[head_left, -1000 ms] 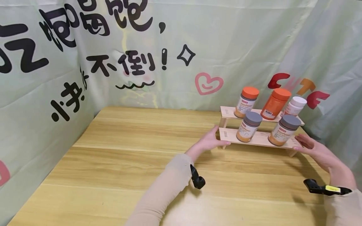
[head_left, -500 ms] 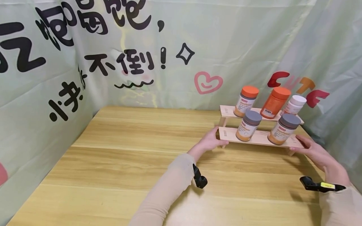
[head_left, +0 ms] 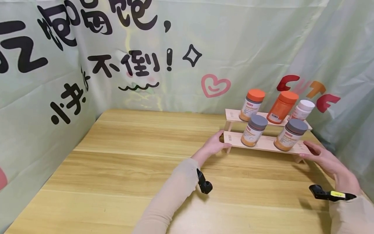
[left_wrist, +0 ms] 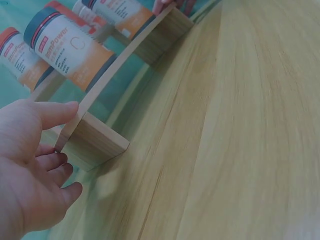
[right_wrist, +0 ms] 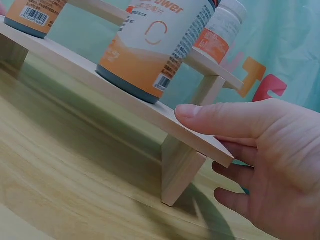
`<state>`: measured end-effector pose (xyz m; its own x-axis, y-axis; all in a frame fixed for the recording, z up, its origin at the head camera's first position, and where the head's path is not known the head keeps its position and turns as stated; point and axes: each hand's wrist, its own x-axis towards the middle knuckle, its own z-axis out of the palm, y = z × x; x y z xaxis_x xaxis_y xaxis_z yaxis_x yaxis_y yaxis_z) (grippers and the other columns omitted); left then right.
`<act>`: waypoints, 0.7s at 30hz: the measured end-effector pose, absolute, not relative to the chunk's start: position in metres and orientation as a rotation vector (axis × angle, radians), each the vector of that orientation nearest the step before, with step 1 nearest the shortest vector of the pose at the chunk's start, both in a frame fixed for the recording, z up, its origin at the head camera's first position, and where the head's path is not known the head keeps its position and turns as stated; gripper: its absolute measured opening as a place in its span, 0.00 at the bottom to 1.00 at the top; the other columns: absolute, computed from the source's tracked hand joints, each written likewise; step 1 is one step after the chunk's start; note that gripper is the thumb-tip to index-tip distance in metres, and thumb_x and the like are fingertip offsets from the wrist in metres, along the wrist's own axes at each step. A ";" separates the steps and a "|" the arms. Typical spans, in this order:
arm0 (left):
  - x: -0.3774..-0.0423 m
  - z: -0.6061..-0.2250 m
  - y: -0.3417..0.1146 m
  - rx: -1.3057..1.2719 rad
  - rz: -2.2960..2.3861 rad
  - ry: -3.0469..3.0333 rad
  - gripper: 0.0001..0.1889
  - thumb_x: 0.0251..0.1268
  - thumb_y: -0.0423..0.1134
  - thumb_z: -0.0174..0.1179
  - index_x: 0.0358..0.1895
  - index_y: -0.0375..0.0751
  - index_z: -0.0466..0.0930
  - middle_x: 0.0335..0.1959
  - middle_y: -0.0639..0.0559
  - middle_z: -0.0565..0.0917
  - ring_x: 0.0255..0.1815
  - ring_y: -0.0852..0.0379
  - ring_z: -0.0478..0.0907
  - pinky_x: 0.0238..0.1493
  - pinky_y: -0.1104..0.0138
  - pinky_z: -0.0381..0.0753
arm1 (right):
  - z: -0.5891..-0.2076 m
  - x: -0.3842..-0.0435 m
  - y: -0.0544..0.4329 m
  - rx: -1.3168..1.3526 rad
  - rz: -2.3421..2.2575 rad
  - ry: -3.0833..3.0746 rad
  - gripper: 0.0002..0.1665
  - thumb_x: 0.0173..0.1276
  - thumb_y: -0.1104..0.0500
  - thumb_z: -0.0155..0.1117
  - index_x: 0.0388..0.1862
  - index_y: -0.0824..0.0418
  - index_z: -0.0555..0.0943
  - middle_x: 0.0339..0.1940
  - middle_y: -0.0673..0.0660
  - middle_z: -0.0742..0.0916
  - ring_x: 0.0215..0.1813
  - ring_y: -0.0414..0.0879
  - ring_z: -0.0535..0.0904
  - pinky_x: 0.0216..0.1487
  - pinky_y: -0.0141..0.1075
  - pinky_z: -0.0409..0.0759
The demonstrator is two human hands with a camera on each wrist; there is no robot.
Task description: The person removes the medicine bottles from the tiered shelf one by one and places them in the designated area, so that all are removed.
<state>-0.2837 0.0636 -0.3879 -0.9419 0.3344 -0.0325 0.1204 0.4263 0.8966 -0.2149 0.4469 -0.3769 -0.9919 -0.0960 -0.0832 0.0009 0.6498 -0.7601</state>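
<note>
The two-tier wooden stand (head_left: 267, 143), on the desk (head_left: 117, 175), is gripped by both ends of its lower board, the fingers of the left hand (head_left: 213, 144) and right hand (head_left: 328, 161) being clamped there with thumbs at the front edge. Between the fingers, grey-capped jars (head_left: 253, 132) are carried, with other bottles (head_left: 281, 109) behind. Two-handed positioning is apparently being done; for any further shift, even guidance of both ends would be needed.

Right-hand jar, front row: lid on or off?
On: in the head view, the grey lid covers the whole top of the jar on the lower shelf. Whether it's screwed tight, cannot tell.
</note>
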 end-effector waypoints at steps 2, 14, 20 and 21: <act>-0.284 -0.389 0.060 0.405 1.544 2.465 0.39 0.57 0.43 0.65 0.71 0.42 0.57 0.69 0.47 0.63 0.69 0.51 0.57 0.67 0.60 0.58 | -0.376 -0.214 0.446 -0.076 -1.264 2.738 0.47 0.71 0.50 0.51 0.72 0.71 0.37 0.71 0.75 0.43 0.71 0.64 0.37 0.63 0.21 0.52; -0.284 -0.394 0.029 0.409 1.616 2.398 0.40 0.58 0.41 0.64 0.71 0.40 0.55 0.70 0.46 0.60 0.70 0.50 0.55 0.68 0.59 0.54 | -0.377 -0.216 0.425 -0.125 -1.275 2.765 0.45 0.70 0.52 0.55 0.72 0.71 0.43 0.73 0.70 0.49 0.72 0.41 0.45 0.60 0.18 0.56; -0.285 -0.395 0.007 0.386 1.662 2.377 0.40 0.57 0.39 0.64 0.71 0.38 0.55 0.70 0.45 0.61 0.69 0.49 0.56 0.68 0.59 0.54 | -0.376 -0.218 0.405 -0.137 -1.321 2.722 0.46 0.69 0.53 0.57 0.72 0.71 0.44 0.72 0.71 0.50 0.73 0.51 0.45 0.63 0.22 0.55; -0.285 -0.395 0.003 0.380 1.668 2.380 0.40 0.57 0.38 0.65 0.71 0.38 0.55 0.69 0.45 0.61 0.69 0.49 0.56 0.68 0.59 0.55 | -0.375 -0.219 0.401 -0.141 -1.332 2.702 0.46 0.68 0.53 0.57 0.72 0.71 0.43 0.72 0.73 0.49 0.73 0.58 0.43 0.68 0.30 0.53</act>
<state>-0.2851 0.0029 -0.3955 -0.9446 0.3274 -0.0243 0.0889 0.3262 0.9411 -0.2188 0.4013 -0.3746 -0.9877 -0.1390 -0.0713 -0.0281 0.6069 -0.7943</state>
